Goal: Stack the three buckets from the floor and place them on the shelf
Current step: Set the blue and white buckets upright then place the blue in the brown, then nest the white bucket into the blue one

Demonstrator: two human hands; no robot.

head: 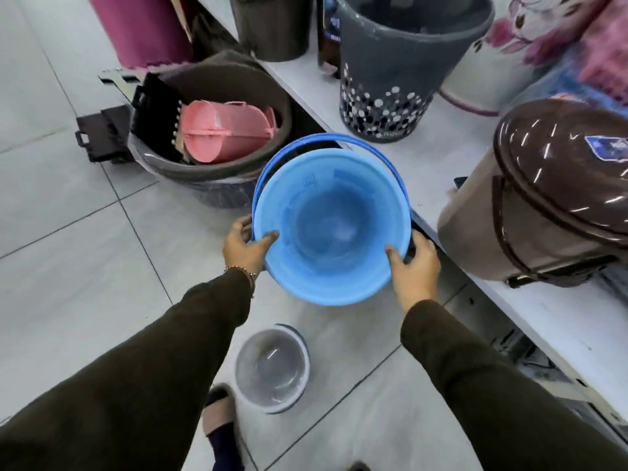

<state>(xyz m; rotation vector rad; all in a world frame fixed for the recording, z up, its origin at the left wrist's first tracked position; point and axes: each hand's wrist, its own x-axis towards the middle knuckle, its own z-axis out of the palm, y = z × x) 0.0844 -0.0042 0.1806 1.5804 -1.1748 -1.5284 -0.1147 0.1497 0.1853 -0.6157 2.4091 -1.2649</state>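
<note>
Both hands are gripping a round light-blue plastic bucket by its rim, holding it in the air above the tiled floor, just beside the edge of the white shelf. The left hand is clasping the left rim, thumb hooked inside; the right hand is clasping the right rim likewise. Its darker blue handle is lying against the far rim. Below, a small grey translucent plastic bucket is standing upright on the floor.
</note>
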